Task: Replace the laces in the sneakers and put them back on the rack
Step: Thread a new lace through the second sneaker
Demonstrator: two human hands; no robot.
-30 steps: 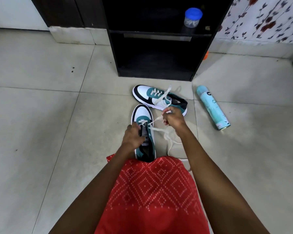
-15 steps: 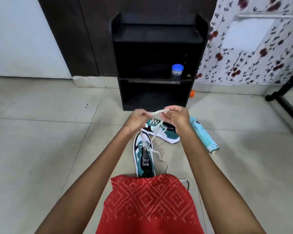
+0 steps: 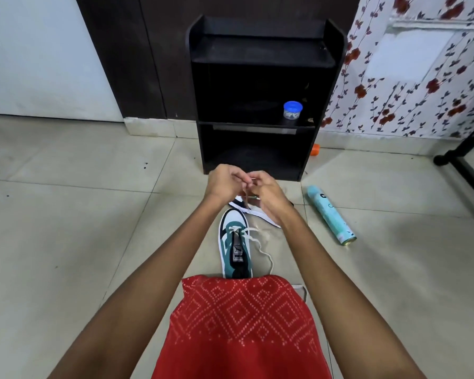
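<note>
— What are the fingers [image 3: 238,175] doing?

— On both hands they are curled, and the tips meet. Between them they pinch a white lace [image 3: 268,258]. The left hand [image 3: 225,183] and the right hand [image 3: 266,192] touch each other, raised in front of the rack's [image 3: 257,86] lower opening.

— Where does the lace go from there?

— Down to a sneaker [image 3: 234,242] that stands on the floor in front of the rack, with its toe toward the rack. The lace passes only through the eyelets nearest the toe. The rest of it lies loose on the tiles beside the shoe.

— And the other shoe?

— The second sneaker [image 3: 260,213] lies between the first one and the rack. The hands hide most of it, so I cannot tell if it has a lace.

— Is anything on the rack itself?

— A small jar [image 3: 292,110] with a blue lid, on the middle shelf, at the right end. A light blue can [image 3: 330,214] lies on the floor to the front and right of the rack. The heel of the first sneaker goes under a red cloth [image 3: 244,324] with a white pattern, on the side far from the rack.
</note>
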